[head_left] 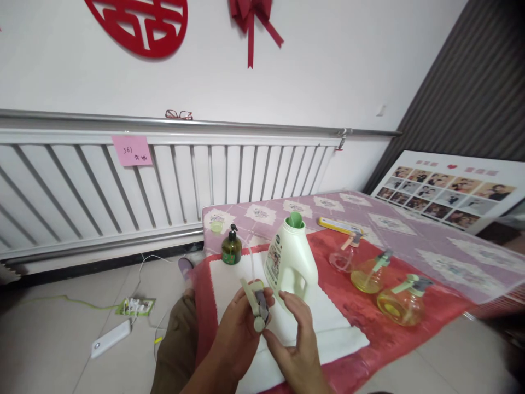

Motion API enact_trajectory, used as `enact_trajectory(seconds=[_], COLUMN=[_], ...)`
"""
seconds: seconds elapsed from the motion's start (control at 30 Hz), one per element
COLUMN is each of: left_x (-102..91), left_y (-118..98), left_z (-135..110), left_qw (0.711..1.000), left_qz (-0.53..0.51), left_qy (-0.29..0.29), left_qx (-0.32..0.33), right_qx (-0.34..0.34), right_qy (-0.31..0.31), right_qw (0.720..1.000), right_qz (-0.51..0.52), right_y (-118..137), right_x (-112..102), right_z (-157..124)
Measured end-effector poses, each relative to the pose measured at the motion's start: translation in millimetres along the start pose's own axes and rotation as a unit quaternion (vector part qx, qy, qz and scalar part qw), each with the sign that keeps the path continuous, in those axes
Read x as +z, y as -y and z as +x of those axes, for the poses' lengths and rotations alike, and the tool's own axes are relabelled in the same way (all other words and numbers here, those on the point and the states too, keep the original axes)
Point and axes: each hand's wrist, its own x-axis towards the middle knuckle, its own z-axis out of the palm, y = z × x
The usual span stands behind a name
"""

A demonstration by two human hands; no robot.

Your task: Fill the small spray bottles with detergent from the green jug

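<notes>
My left hand (240,331) is closed around a spray head (258,311) with a pale green lever and grey body. Its clear tube points up and away. Close beside it, my right hand (297,342) has thumb and fingers apart, with nothing between them; whether the thumb touches the spray head I cannot tell. Just beyond stands a large pale green jug (289,257) with a handle and a green piece in its open mouth. A dark green pump bottle (231,247) is to the left, on the edge of a white cloth (336,345).
Three transparent spray bottles stand at the right, one clear (342,260) and two with yellow liquid (367,279) (400,306). A yellow box (340,225) and a small clear green cup (216,225) lie farther back. A power strip (135,306) with cables is on the floor.
</notes>
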Motion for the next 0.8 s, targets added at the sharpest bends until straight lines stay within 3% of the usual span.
enact_trajectory(seconds=[0.27,0.47,0.57,0.67,0.8], left_x=[23.5,30.4,22.8,1.6,-36.8], left_y=[15.0,28.6,30.9,33.0,34.1], left_z=[-13.7,-12.8,-13.6,-12.8,-1.7], left_qw=[0.99,0.987,0.995,0.993,0.945], left_qz=[-0.13,-0.135,-0.043,0.095,0.286], left_qy=[0.062,0.088,0.095,0.059,-0.03], left_qx=[-0.011,-0.012,-0.008,0.037,0.158], right_qx=[-0.04,-0.035,0.053,0.175,0.239], right_qy=[-0.014,-0.013,-0.012,-0.036,-0.053], right_qw=[0.999,0.999,0.998,0.984,0.969], right_qz=[-0.027,-0.018,-0.011,-0.011,0.012], right_y=[3.3,-1.1,-4.4,-4.2,1.8], right_x=[8.1,-3.7,-14.0,-29.5,-53.9], right_z=[6.0,10.8,16.2,29.2,54.9])
